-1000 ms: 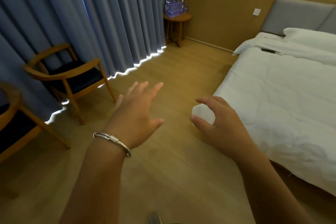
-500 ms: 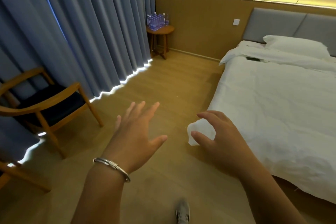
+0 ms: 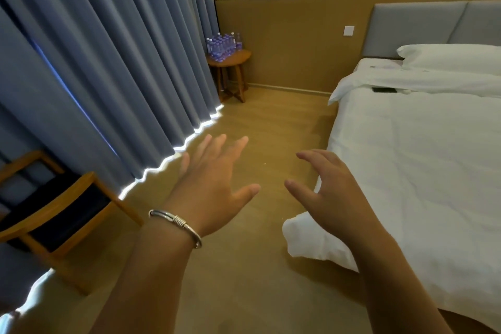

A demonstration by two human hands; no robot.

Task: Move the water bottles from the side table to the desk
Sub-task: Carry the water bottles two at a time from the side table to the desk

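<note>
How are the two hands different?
The left hand has straight, spread fingers; the right hand has loosely curled fingers. The left wrist wears a bracelet; the right wrist is bare. The right hand is in front of the bed; the left is over the floor. Both hold nothing.

Both forearms are bare, with no sleeves, and the left wrist wears 1 silver bangle (image 3: 176, 226) with a coiled-wire wrap.
</note>
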